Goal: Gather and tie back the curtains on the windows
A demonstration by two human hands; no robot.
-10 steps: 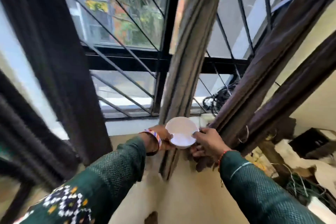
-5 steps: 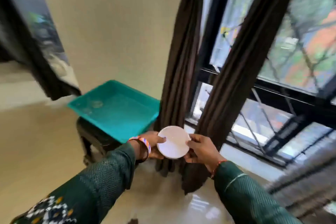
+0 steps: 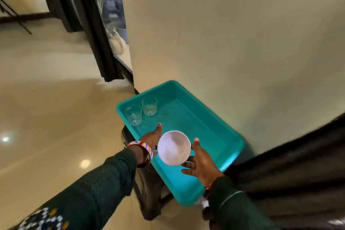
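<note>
A white bowl (image 3: 173, 147) hangs over the near half of a teal plastic tray (image 3: 231, 144). My left hand (image 3: 150, 139) holds the bowl's left rim with the thumb stretched forward; its fingers are hidden behind the bowl. My right hand (image 3: 199, 162) touches the bowl's right side, thumb at the rim and fingers spread straight beneath it. A dark brown curtain (image 3: 291, 170) hangs at the lower right, just past my right sleeve. Another dark curtain (image 3: 97, 30) hangs at the upper left beside a window.
Two clear drinking glasses (image 3: 141, 111) stand at the far end of the tray, which sits on a dark stool (image 3: 149, 194) against a cream wall (image 3: 224, 33). Glossy beige floor (image 3: 46, 117) spreads to the left.
The view has swung left from the window and its curtains to the tray by the wall. Both hands carried the bowl over the tray, and my right fingers have spread.
</note>
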